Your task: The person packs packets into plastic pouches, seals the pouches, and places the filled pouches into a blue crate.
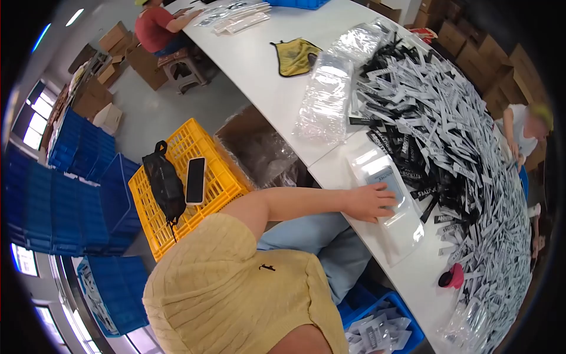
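My left hand (371, 202) lies palm down on a clear plastic bag (404, 227) near the table edge, its fingers stretched out. The bag has a grey printed patch (386, 179) beside my fingertips; whether several bags are stacked there I cannot tell. Just beyond it spreads a large heap of white and black printed strips (436, 130). More clear plastic bags (327, 88) lie flat farther along the table. My right arm (298, 341) leaves the view at the bottom, so its hand is out of sight.
A yellow crate (227, 171) beside me carries a phone (196, 181) and a black pouch (164, 183). Below the table edge stands a blue bin (413, 323) of filled bags. A yellow cloth (293, 56) and a pink-and-black object (452, 277) lie on the table (259, 76). Other people sit around it.
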{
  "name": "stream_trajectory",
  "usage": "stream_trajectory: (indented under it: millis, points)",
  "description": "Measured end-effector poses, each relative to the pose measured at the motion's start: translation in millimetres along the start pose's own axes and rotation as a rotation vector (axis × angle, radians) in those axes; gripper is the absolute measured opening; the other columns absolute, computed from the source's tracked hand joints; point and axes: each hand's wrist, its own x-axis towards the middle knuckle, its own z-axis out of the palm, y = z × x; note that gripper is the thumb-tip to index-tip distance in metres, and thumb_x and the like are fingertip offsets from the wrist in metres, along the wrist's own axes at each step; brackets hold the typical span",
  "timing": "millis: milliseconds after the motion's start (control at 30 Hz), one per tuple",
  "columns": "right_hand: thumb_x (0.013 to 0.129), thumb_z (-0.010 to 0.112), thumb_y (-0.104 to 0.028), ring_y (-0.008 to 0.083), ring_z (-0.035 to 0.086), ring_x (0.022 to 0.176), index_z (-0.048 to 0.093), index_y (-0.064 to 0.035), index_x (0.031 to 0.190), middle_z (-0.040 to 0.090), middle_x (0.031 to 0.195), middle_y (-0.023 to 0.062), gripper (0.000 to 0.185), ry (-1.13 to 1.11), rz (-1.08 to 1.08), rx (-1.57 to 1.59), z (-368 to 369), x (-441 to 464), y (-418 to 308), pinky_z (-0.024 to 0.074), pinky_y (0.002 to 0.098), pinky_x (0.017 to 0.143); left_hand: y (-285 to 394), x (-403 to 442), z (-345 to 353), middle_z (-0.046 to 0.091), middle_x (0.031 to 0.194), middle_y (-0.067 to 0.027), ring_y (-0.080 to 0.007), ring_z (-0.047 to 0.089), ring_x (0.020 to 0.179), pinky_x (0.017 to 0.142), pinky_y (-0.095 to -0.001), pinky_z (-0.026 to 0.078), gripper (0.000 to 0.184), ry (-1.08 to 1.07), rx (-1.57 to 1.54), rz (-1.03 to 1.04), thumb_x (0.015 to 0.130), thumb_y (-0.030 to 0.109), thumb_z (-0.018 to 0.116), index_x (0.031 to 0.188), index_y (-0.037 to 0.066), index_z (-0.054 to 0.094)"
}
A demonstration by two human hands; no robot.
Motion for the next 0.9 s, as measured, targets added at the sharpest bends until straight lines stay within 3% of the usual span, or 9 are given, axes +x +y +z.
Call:
stream_trajectory:
  millis: [100, 133, 267, 333, 467, 533, 633, 767, 900]
  points:
    - [0.083, 0.061, -0.011, 0.0244, 0.055, 0.101, 0.054, 0.0012, 0.116, 0.057, 0.114, 0.0140, 0.036, 0.447, -0.276, 0.467, 39.9, 92.1, -62.4, 0.0448, 0.0338, 0.085, -0.7, -2.9, 1.7, 0.048, 0.121, -0.0093, -0.0266, 0.040, 0.121, 0.099, -0.0492, 0.030, 0.051, 0.054, -0.014, -0.029, 0.068, 0.033, 0.069, 0.113, 0.015, 0.052]
    - [0.085, 0.060, -0.011, 0.0275, 0.058, 0.097, 0.054, 0.0028, 0.116, 0.057, 0.114, 0.0167, 0.034, 0.340, -0.188, 0.341, -21.6, 97.0, -152.3, 0.0480, 0.0344, 0.082, -1.2, -2.8, 2.6, 0.048, 0.120, -0.0089, -0.0262, 0.040, 0.121, 0.100, -0.0490, 0.030, 0.051, 0.067, -0.014, -0.039, 0.068, 0.033, 0.069, 0.112, 0.015, 0.052]
    - [0.086, 0.055, -0.005, 0.0233, 0.060, 0.092, 0.060, 0.0040, 0.105, 0.063, 0.102, 0.0145, 0.022, -0.042, -0.452, 0.929, -74.1, 127.0, -368.0, 0.0456, 0.0312, 0.083, -1.3, -1.4, 0.0, 0.050, 0.119, -0.0090, -0.0260, 0.041, 0.120, 0.101, -0.0487, 0.029, 0.051, 0.049, -0.041, -0.075, 0.067, 0.033, 0.069, 0.113, 0.015, 0.053]
    - [0.079, 0.059, 0.001, 0.0201, 0.061, 0.086, 0.062, 0.0001, 0.102, 0.064, 0.096, 0.0110, 0.023, -0.266, -0.868, 1.101, -98.5, 110.7, -477.7, 0.0470, 0.0293, 0.078, -0.6, -2.0, 1.8, 0.050, 0.119, -0.0091, -0.0264, 0.042, 0.119, 0.101, -0.0488, 0.029, 0.050, 0.056, -0.032, -0.083, 0.067, 0.032, 0.069, 0.112, 0.015, 0.054]
    - [0.078, 0.057, -0.004, 0.0322, 0.055, 0.097, 0.056, -0.0043, 0.110, 0.060, 0.105, 0.0137, 0.033, -0.391, -1.474, 0.866, -114.1, 64.8, -652.1, 0.0444, 0.0372, 0.084, -2.7, -5.3, 6.0, 0.050, 0.119, -0.0104, -0.0270, 0.043, 0.118, 0.103, -0.0479, 0.025, 0.050, 0.103, -0.015, -0.061, 0.065, 0.033, 0.069, 0.109, 0.013, 0.058]
    - [0.076, 0.053, -0.003, 0.0295, 0.051, 0.107, 0.047, -0.0017, 0.119, 0.055, 0.114, 0.0140, 0.043, -0.062, -1.717, 0.804, -81.4, 50.1, -716.8, 0.0407, 0.0379, 0.090, -2.1, -4.5, 2.1, 0.050, 0.119, -0.0102, -0.0275, 0.041, 0.119, 0.104, -0.0483, 0.023, 0.050, 0.090, -0.021, -0.052, 0.065, 0.033, 0.069, 0.110, 0.013, 0.058]
    - [0.078, 0.050, -0.007, 0.0278, 0.054, 0.098, 0.056, -0.0064, 0.097, 0.057, 0.103, 0.0103, 0.020, -0.201, -1.884, 0.440, -63.7, 42.6, -760.7, 0.0426, 0.0398, 0.082, -5.1, -3.0, -0.6, 0.048, 0.122, -0.0112, -0.0294, 0.038, 0.121, 0.104, -0.0506, 0.022, 0.050, 0.102, -0.062, -0.033, 0.065, 0.031, 0.068, 0.110, 0.010, 0.057]
    - [0.084, 0.053, -0.014, 0.0324, 0.058, 0.077, 0.060, -0.0054, 0.088, 0.059, 0.083, 0.0138, 0.011, -0.201, -1.595, 1.025, -41.9, 50.4, -777.5, 0.0462, 0.0393, 0.064, -7.6, -4.0, 4.1, 0.045, 0.125, -0.0149, -0.0324, 0.037, 0.121, 0.103, -0.0533, 0.022, 0.050, 0.079, -0.144, -0.029, 0.067, 0.029, 0.066, 0.111, 0.008, 0.056]
    - [0.088, 0.053, -0.025, 0.0400, 0.055, 0.063, 0.058, 0.0012, 0.074, 0.057, 0.066, 0.0201, 0.030, -0.320, -1.286, 1.128, -55.4, 53.9, -816.1, 0.0422, 0.0425, 0.056, -6.9, -5.7, 2.8, 0.045, 0.125, -0.0147, -0.0326, 0.037, 0.121, 0.103, -0.0531, 0.022, 0.047, 0.093, -0.146, -0.039, 0.070, 0.030, 0.064, 0.111, 0.008, 0.056]
